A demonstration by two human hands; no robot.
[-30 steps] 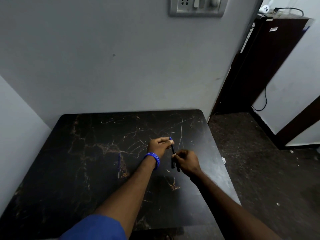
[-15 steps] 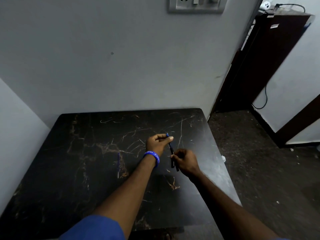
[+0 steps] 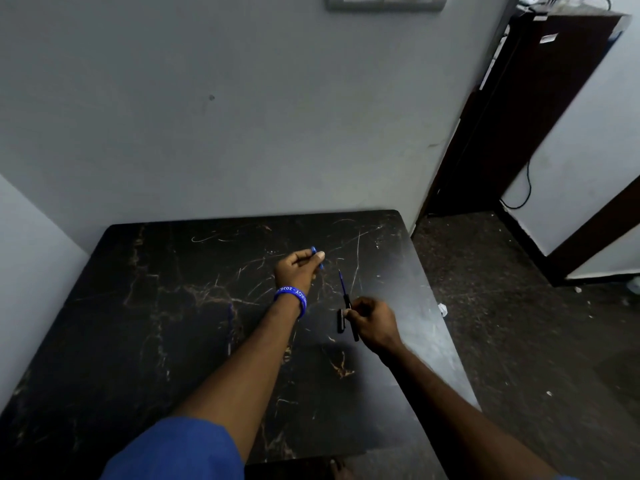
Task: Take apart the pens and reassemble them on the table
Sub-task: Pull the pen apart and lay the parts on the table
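Note:
My left hand [image 3: 298,269], with a blue wristband, pinches a small blue pen part [image 3: 316,256] above the middle of the dark marble table [image 3: 138,323]. My right hand [image 3: 372,322] grips a dark pen barrel [image 3: 354,327] with a thin blue refill [image 3: 343,282] sticking out of its far end. The two hands are apart, the blue part clear of the refill tip. A short black pen cap [image 3: 341,321] lies on the table just left of my right hand. A blue pen [image 3: 230,318] lies further left, faint against the dark top.
The table stands in a corner against grey walls at the back and left. Its right edge [image 3: 446,341] drops to a dark floor with small white scraps. A dark cabinet [image 3: 512,116] with a dangling cable stands at the back right.
The hands have pulled apart: my left hand moved up and left with the blue part, exposing the refill that stays in the barrel in my right hand.

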